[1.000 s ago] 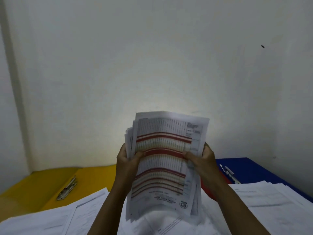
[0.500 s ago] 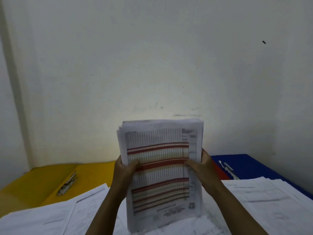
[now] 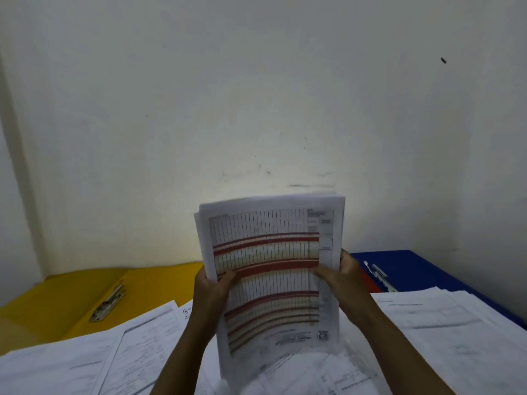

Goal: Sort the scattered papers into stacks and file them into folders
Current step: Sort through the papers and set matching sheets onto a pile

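I hold a stack of papers [image 3: 271,269] upright in front of me; its front sheet carries a grid with red and yellow bands. My left hand [image 3: 209,289] grips the stack's left edge, thumb on the front. My right hand [image 3: 343,280] grips the right edge the same way. The stack's bottom edge stands on the loose white papers [image 3: 445,323] that cover the table. An open yellow folder [image 3: 71,297] with a metal clip [image 3: 109,302] lies at the back left. An open blue folder [image 3: 422,269] with a clip lies at the back right.
A white wall rises directly behind the folders. More loose sheets [image 3: 85,363] spread over the near left of the table. A red strip [image 3: 370,283] shows beside the blue folder, behind my right hand.
The stack has dropped lower and its sheets have squared up; the fanned left edges have drawn in. Both hands kept their grip on the sides.
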